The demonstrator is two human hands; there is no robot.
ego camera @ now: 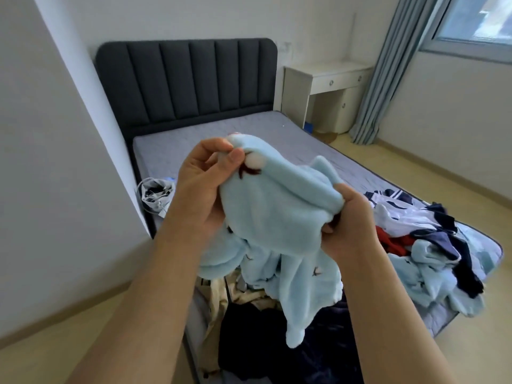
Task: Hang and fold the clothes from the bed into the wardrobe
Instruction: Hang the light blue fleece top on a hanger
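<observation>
Across grey bed [221, 128], heaped clothes [432, 239].

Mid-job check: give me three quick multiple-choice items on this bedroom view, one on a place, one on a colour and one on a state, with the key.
1. The white desk with drawers stands:
A. between the dark grey padded headboard and the grey-blue curtain
B. left of the headboard
C. behind the curtain

2. The fluffy fleece garment held up is:
A. red
B. light blue
C. black

3. The left hand and right hand:
A. hang empty
B. rest on the desk
C. both grip the garment

Key:
1 A, the desk sits right of the headboard, next to the curtain.
2 B, its fleece is pale blue.
3 C, fingers of both hands pinch its fabric.
</observation>
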